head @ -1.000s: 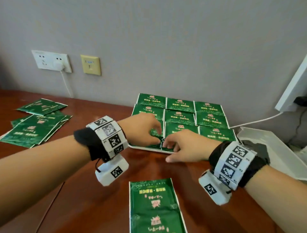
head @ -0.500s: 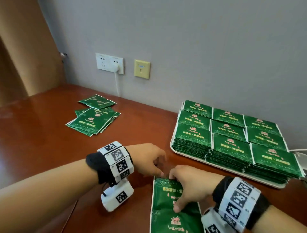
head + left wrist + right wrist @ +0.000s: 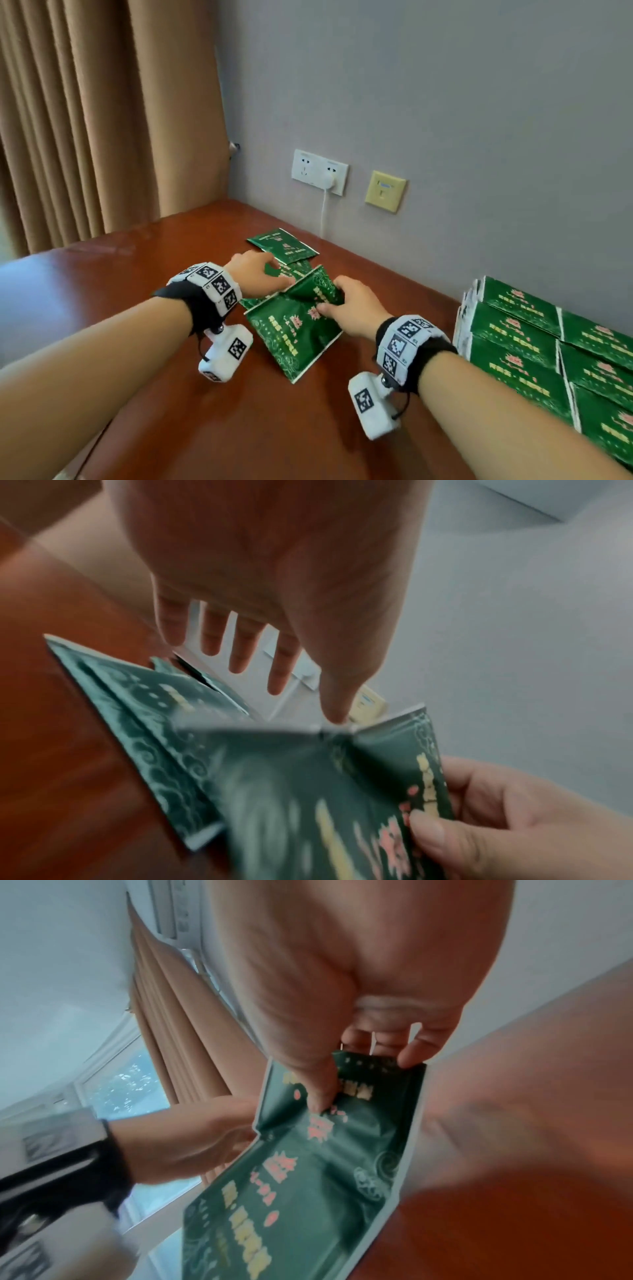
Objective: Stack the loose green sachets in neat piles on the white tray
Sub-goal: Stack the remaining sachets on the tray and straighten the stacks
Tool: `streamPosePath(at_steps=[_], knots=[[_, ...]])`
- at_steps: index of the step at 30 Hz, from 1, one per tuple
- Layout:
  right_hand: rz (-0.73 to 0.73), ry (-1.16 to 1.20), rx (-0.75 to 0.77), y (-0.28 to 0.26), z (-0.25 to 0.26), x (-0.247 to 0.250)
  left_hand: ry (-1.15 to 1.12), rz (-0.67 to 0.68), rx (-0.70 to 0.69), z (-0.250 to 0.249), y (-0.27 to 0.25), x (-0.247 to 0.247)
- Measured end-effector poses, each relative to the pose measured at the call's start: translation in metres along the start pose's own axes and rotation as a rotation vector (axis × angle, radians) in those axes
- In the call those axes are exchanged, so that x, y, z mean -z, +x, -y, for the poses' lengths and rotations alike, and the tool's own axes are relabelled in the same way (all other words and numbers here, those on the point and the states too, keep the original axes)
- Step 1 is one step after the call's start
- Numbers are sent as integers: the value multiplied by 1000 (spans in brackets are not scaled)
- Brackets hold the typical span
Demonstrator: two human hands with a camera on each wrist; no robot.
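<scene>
Right hand: the right hand [image 3: 356, 308] pinched the far end of a green sachet [image 3: 294, 329], thumb on the printed face and fingers [image 3: 416, 1049] curled behind it, so that end bent upward while the near end lay on the table [image 3: 171, 394].
Left hand: the left hand [image 3: 255, 274] was spread wide with straight fingers [image 3: 240, 647] above the loose sachets [image 3: 282, 250]; the thumb tip touched the raised edge of the held sachet, and it gripped nothing.
Loose sachets: a small untidy heap lay on the table toward its far edge, just below the wall sockets [image 3: 320, 171], partly hidden under the left hand.
Stacked sachets: neat green piles [image 3: 520, 329] stood side by side at the right edge of the table, against the wall; the tray beneath them could not be made out.
Surroundings: a beige switch plate [image 3: 385, 191] sat right of the sockets; tan curtains [image 3: 85, 120] hung past the table's far left corner.
</scene>
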State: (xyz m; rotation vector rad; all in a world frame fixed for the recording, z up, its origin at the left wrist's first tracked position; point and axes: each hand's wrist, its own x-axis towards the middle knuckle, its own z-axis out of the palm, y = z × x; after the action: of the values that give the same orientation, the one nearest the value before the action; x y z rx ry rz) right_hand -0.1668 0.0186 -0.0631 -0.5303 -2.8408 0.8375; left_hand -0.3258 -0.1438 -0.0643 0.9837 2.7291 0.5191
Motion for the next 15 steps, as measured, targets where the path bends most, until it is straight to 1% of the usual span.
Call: streamPosePath(at_steps=[3,4,6,7,9,12,13,15], knots=[[-32,-5,-20,45,5,-7,-65,64,47,28,12,-6],[-34,-20,-41,57,6,-11,-142,52,69,37,14,-10],[-26,-58,-82,75,7,-17,-325,-19,122,51,18,-16],[-16,-70,-96,84,7,-20,-372,-47,128,57,22,-17],[-21,-130,-108,101,9,-25,-338,-35,92,62,28,-21],[-100,-365,-50,130,18,-27,-173,1,71,62,36,-26],[-97,-391,-21,142,21,-28,-139,27,65,61,39,-27],[-20,-391,-1,166,27,-29,-102,60,46,59,42,-29]])
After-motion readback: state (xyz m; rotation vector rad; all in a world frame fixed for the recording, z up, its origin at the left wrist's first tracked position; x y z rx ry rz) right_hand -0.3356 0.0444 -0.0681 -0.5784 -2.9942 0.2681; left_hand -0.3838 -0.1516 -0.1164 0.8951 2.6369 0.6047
